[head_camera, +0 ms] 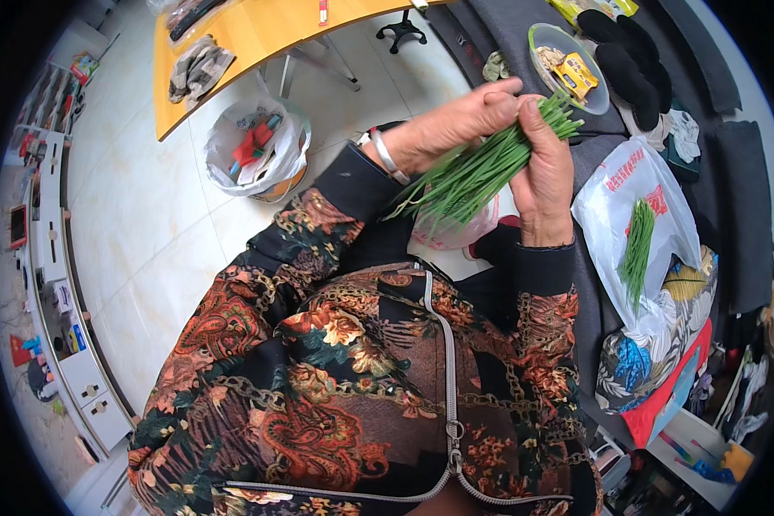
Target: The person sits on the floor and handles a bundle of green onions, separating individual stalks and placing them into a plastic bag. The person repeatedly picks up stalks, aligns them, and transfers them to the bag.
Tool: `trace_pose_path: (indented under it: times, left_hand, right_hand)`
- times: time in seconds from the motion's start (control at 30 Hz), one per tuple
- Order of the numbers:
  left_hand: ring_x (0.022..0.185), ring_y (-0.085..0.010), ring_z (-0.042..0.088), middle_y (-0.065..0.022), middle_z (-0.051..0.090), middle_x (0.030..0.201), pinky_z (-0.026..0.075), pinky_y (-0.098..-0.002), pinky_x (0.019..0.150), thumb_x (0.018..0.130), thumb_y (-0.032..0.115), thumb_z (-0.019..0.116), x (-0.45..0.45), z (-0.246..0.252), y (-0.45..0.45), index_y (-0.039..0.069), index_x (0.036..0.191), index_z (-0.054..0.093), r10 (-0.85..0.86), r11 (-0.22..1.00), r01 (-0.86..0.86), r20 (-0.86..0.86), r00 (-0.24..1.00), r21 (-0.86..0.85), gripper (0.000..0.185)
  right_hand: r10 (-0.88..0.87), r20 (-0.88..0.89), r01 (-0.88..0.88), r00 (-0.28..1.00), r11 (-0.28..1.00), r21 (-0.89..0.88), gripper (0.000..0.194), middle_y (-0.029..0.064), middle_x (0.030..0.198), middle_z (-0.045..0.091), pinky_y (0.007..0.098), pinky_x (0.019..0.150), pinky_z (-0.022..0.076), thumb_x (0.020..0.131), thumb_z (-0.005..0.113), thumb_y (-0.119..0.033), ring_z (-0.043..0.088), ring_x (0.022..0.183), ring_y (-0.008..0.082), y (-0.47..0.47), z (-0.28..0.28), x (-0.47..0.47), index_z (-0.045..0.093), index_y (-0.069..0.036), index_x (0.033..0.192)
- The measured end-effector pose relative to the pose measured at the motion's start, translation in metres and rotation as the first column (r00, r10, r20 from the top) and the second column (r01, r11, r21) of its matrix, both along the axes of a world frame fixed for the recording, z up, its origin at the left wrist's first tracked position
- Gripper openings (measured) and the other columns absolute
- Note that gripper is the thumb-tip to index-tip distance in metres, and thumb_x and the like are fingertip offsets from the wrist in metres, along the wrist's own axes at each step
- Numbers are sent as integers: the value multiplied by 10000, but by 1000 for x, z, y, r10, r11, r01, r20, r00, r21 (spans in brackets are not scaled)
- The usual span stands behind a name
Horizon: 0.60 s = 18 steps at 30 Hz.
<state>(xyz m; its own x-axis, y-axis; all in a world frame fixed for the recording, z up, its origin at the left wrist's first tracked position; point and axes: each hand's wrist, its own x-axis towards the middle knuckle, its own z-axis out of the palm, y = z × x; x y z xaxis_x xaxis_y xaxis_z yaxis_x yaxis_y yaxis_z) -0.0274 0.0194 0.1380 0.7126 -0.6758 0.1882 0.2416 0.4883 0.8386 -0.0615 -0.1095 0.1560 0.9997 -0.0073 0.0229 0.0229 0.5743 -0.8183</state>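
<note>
A bunch of green garlic chives (pixel 484 174) is in front of my chest, its cut ends towards the upper right and its leaf tips hanging to the lower left. My right hand (pixel 545 171) is wrapped around it near the cut ends, thumb on top. My left hand (pixel 467 116), with a silver bangle at the wrist, lies along its upper side with fingers stretched towards the cut ends; whether these fingers grip any stalks is unclear. Below the leaves, a thin pinkish plastic bag (pixel 461 226) shows partly. A smaller bunch of chives (pixel 638 248) rests on a white plastic bag (pixel 600 206) at my right.
On the grey sofa (pixel 590 171) is a clear bowl (pixel 537 39) with dry pieces and a yellow packet. A lined waste bin (pixel 222 177) stands on the tiled floor. The wooden table (pixel 251 39) bears a checked cloth (pixel 200 69). White cabinets (pixel 55 219) run along the left.
</note>
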Motion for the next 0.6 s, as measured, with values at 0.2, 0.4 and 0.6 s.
trace_pose_path:
  times: [0.2, 0.4, 0.6]
  left_hand:
    - [1095, -162, 468, -74, 444, 1211, 387, -289, 933, 771, 326, 678, -11, -5, -11, 64, 1312, 286, -172, 985, 171, -58, 983, -22, 718]
    - [740, -145, 618, -74, 595, 815, 521, -230, 657, 795, 207, 663, -2, -11, -8, 25, 1008, 512, -395, 909, 405, -113, 912, 93, 318]
    - [708, -167, 630, -82, 599, 803, 533, -240, 659, 831, 165, 615, -9, -13, -12, -7, 922, 546, -399, 911, 413, -264, 878, -1, 207]
  right_hand:
    - [-86, 93, 115, 992, 916, -385, 340, -7, 863, 574, 206, 722, 415, 793, 658, -161, 510, 776, 67, -5, -3, -5, 554, -4, 1076]
    - [7, 59, 23, 998, 869, -494, 401, -2, 799, 572, 198, 637, 435, 760, 687, -181, 531, 714, 66, -12, 2, -5, 549, -8, 1094]
    - [137, -134, -174, 981, 934, -312, 375, 16, 706, 567, 150, 400, 374, 785, 668, -232, 500, 499, 64, -19, -2, -5, 566, -2, 1062]
